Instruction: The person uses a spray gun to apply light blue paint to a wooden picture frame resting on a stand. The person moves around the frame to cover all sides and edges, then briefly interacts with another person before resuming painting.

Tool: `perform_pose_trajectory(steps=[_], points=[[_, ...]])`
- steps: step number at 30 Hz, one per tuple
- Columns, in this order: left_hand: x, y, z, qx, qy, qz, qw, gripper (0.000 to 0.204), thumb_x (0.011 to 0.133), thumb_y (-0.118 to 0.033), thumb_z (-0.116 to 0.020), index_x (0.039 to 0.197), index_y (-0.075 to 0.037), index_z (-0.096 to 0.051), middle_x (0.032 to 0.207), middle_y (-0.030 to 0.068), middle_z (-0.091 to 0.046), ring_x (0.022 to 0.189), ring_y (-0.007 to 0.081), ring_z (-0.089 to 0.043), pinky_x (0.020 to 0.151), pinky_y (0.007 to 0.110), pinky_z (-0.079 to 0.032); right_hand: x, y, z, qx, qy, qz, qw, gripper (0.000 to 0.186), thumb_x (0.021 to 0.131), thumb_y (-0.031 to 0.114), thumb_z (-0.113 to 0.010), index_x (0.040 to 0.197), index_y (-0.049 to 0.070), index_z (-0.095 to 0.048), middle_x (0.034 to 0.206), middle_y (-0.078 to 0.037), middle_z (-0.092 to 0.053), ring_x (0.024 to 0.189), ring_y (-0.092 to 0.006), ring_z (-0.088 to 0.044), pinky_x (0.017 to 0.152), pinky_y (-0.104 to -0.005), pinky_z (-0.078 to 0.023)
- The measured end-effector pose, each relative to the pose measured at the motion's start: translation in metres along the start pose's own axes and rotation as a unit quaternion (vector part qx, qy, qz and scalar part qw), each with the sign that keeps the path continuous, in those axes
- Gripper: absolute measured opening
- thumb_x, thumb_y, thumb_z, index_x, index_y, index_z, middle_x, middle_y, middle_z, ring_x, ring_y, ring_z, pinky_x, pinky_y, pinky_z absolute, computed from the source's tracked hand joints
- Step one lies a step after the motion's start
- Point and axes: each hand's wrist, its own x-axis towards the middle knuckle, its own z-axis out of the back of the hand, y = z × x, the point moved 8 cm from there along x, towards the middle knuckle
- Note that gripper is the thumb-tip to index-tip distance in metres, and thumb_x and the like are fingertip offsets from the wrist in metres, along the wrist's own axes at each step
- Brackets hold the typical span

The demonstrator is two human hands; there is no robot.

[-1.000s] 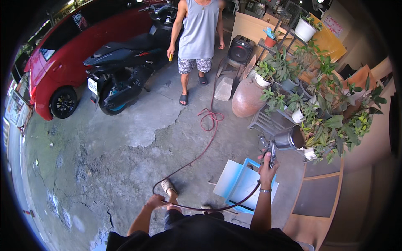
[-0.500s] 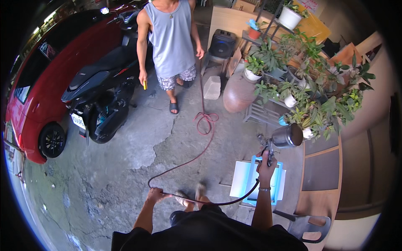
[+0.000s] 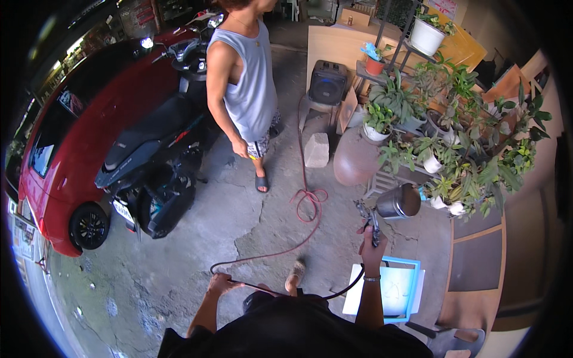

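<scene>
My right hand is wrapped round the handle of a spray gun, which carries a round metal paint cup. A dark red air hose leads from below that hand across my body. On the left, my left hand is closed round the same hose, which loops away over the floor into a loose tangle. Below my right forearm lies a light-blue rectangular frame on a white board. Faint lines show on the white surface inside the frame.
Another person in a grey tank top stands ahead, beside a black scooter and a red car. Potted plants, a large clay jar, a stone block and a speaker stand on the right. The concrete floor is cracked.
My body has moved forward, with one foot ahead. The frame now lies nearer to me, behind the spray gun. The other person has turned sideways, toward the right. Both my grips are kept.
</scene>
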Motion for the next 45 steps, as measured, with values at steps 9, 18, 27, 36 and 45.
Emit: perform_pose_trajectory(steps=[9, 18, 27, 36, 45], points=[[0.107, -0.022, 0.077, 0.036, -0.023, -0.066, 0.997, 0.079, 0.065, -0.083, -0.072, 0.072, -0.005, -0.072, 0.076, 0.0196, -0.07, 0.082, 0.0385, -0.07, 0.077, 0.048, -0.055, 0.078, 0.015, -0.065, -0.016, 0.004, 0.054, 0.998, 0.036, 0.103, 0.032, -0.061, 0.087, 0.001, -0.07, 0.062, 0.003, -0.056, 0.045, -0.0047, -0.046, 0.043, -0.0252, -0.032], [0.264, 0.002, 0.187, -0.006, 0.017, -0.115, 0.993, 0.075, 0.066, -0.08, -0.075, 0.077, -0.006, -0.076, 0.073, 0.0151, -0.071, 0.077, 0.0326, -0.072, 0.072, 0.045, -0.055, 0.131, 0.047, -0.184, -0.001, -0.054, -0.038, 0.998, 0.037, 0.105, 0.034, -0.057, 0.103, 0.0, -0.071, 0.059, 0.001, -0.057, 0.044, -0.0041, -0.048, 0.039, -0.0229, -0.032], [0.414, 0.061, 0.401, -0.082, -0.131, -0.162, 0.975, 0.059, 0.088, -0.056, -0.069, 0.065, -0.001, -0.07, 0.063, 0.023, -0.062, 0.064, 0.0371, -0.067, 0.062, 0.046, -0.051, 0.188, 0.098, -0.352, 0.019, -0.086, -0.053, 0.995, 0.046, 0.107, 0.045, -0.049, 0.114, 0.002, -0.066, 0.082, -0.005, -0.067, 0.038, -0.0049, -0.042, 0.035, -0.0225, -0.029], [0.56, 0.0, 0.521, -0.145, -0.182, -0.292, 0.928, 0.062, 0.098, -0.045, -0.06, 0.062, 0.004, -0.055, 0.062, 0.0256, -0.055, 0.06, 0.0437, -0.056, 0.058, 0.051, -0.043, 0.288, 0.1, -0.464, 0.015, -0.07, -0.058, 0.996, 0.043, 0.106, 0.039, -0.054, 0.12, 0.0, -0.067, 0.081, -0.004, -0.069, 0.041, -0.0038, -0.044, 0.037, -0.0216, -0.033], [0.776, -0.137, 0.611, -0.288, -0.186, -0.38, 0.859, 0.071, 0.109, -0.049, -0.034, 0.061, 0.001, -0.049, 0.057, 0.0137, -0.048, 0.054, 0.0291, -0.051, 0.059, 0.041, -0.038, 0.472, 0.056, -0.56, -0.01, -0.068, -0.04, 0.997, 0.044, 0.107, 0.04, -0.051, 0.114, -0.001, -0.067, 0.07, -0.003, -0.065, 0.04, -0.0051, -0.045, 0.037, -0.0222, -0.033]])
